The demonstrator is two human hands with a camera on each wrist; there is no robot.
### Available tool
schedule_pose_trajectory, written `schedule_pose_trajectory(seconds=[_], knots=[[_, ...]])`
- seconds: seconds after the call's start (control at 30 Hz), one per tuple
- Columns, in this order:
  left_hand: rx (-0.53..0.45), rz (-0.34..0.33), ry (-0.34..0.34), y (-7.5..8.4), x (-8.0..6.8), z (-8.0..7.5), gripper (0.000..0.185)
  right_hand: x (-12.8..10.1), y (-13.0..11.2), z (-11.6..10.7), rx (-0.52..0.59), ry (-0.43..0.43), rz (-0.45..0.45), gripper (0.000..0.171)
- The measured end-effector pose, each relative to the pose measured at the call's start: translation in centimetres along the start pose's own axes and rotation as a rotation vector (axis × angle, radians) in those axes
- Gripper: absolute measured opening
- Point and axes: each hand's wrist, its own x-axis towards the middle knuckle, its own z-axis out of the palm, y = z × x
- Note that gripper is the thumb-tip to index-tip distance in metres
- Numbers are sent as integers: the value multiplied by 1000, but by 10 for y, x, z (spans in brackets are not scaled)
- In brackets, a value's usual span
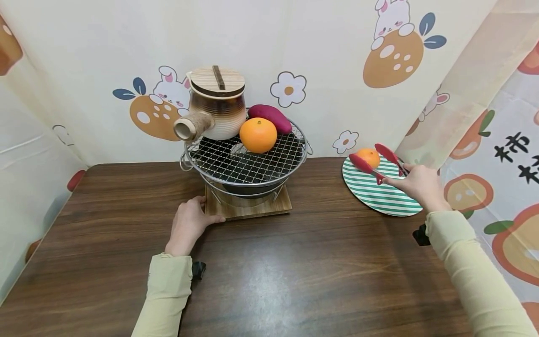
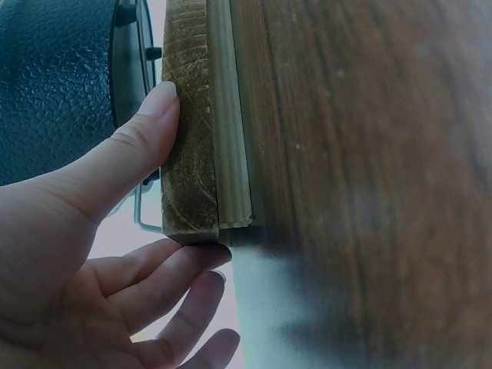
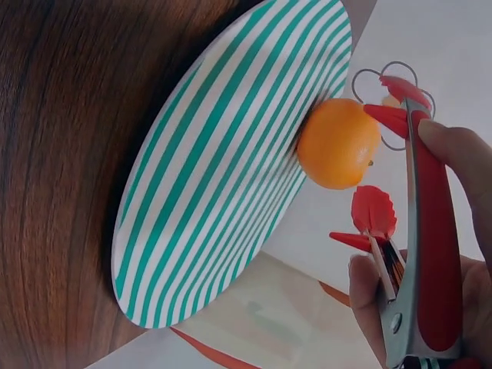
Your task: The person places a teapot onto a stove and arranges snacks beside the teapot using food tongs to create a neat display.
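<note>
My right hand (image 1: 414, 181) grips red-tipped tongs (image 1: 381, 164) at the right side of the table. The tongs' two tips stand on either side of a small orange (image 1: 368, 157) that lies on a green-striped round plate (image 1: 379, 194). In the right wrist view one tip touches the small orange (image 3: 338, 144) and the other is a little apart, above the plate (image 3: 223, 177). My left hand (image 1: 191, 222) rests at the front left corner of the wooden board (image 1: 252, 208) under the stove. Its thumb (image 2: 146, 131) lies on the board's edge (image 2: 192, 154), and the fingers are relaxed.
On the board stands a black stove (image 2: 54, 77) topped with a wire grill (image 1: 236, 161). The grill carries a clay pot (image 1: 214, 105) with a wooden lid, a large orange (image 1: 258, 135) and a purple sweet potato (image 1: 269, 117). Printed cloth walls surround the dark wooden table (image 1: 294, 262).
</note>
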Motion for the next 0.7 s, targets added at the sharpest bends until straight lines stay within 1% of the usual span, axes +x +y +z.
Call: schedule_pose_trajectory(seconds=[0.23,0.43,0.63,0.7], knots=[[5,0,-5,1,0,-1,80,2,1,7,-6,-19,48,91],[-3,-2,-8,0,0,-1,80,3,-1,13,-28,-1,51,79],[-4,-3,-8,0,0,0,80,2,-1,18,-16,-3,56,75],[-6,-6,-12,0,1,0,80,2,0,19,-18,6,44,68]])
